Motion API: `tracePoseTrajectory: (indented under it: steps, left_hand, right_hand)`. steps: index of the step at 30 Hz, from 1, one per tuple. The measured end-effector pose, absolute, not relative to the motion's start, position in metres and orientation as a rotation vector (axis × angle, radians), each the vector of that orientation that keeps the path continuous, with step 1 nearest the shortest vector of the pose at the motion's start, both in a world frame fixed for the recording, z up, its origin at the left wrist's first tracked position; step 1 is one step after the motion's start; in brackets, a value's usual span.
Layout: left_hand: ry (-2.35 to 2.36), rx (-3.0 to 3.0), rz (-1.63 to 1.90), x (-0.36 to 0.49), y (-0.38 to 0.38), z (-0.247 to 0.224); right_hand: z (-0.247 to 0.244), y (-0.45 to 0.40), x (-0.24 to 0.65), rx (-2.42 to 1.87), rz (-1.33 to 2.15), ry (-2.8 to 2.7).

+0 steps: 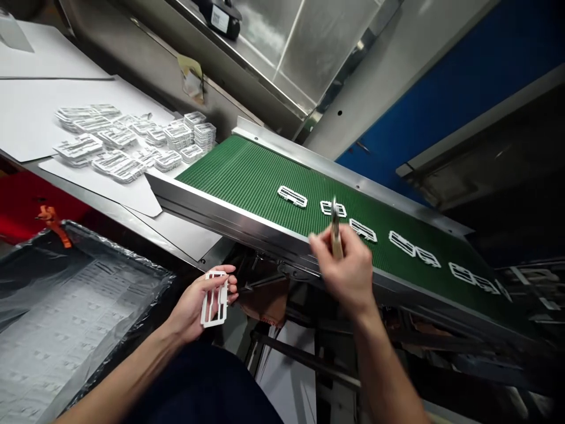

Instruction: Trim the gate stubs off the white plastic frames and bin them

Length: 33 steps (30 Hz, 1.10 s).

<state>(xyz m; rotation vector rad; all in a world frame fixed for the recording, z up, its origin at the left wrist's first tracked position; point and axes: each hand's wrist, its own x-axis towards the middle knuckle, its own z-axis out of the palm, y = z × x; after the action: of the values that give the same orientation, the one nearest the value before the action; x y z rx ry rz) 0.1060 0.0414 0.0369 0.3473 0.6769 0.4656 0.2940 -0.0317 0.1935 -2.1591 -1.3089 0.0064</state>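
White plastic frame (214,299) sits cradled in my left hand (198,306), fingers curled round its edge. Right hand (342,268) pinches a wood-handled tool (336,235) over the green conveyor belt (229,176) — steady, flat support matters here.

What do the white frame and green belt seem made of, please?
The white frame looks like matte moulded plastic, judging by its even colour and crisp edges. The green belt seems rubber or plastic, with a fine gridded texture; unclear which.
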Motion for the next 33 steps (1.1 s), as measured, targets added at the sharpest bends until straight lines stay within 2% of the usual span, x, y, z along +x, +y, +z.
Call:
tracePoseTrajectory:
  steps: [2, 6, 8, 11, 16, 22, 24, 27, 30, 33]
  left_hand:
    - [0.664, 0.339, 0.465, 0.097, 0.043, 0.040]
    - [0.665, 0.273, 0.445, 0.083, 0.044, 0.041]
    - [0.673, 0.202, 0.425, 0.077, 0.047, 0.037]
    - [0.640, 0.118, 0.409, 0.071, 0.054, 0.031]
    - [0.582, 0.187, 0.387, 0.072, 0.065, 0.038]
    - [0.405, 0.370, 0.214, 0.080, 0.068, 0.068]
    - [0.351, 0.498, 0.149, 0.082, 0.065, 0.073]
    - [0.382, 0.721, 0.048, 0.083, 0.060, 0.075]
    - [0.486, 0.858, 0.080, 0.084, 0.051, 0.071]
    - [0.591, 0.955, 0.220, 0.085, 0.041, 0.066]
  right_hand:
    - [0.207, 0.013, 0.330, -2.322, -0.132, -1.436]
    - [0.195, 0.085, 0.379, -2.681, 0.114, -1.741]
    - [0.183, 0.099, 0.389, -2.718, 0.199, -1.812]
    - [0.173, 0.099, 0.394, -2.712, 0.137, -1.830]
    - [0.193, 0.072, 0.384, -2.473, 0.137, -1.733]
    - [0.217, -0.012, 0.305, -1.970, 0.741, -1.866]
    - [0.209, -0.037, 0.282, -1.864, 0.919, -1.948]
    - [0.185, -0.060, 0.266, -1.757, 1.010, -2.019]
    - [0.156, -0.076, 0.265, -1.800, 0.911, -1.878]
    - [0.126, -0.094, 0.263, -1.921, 0.721, -1.429]
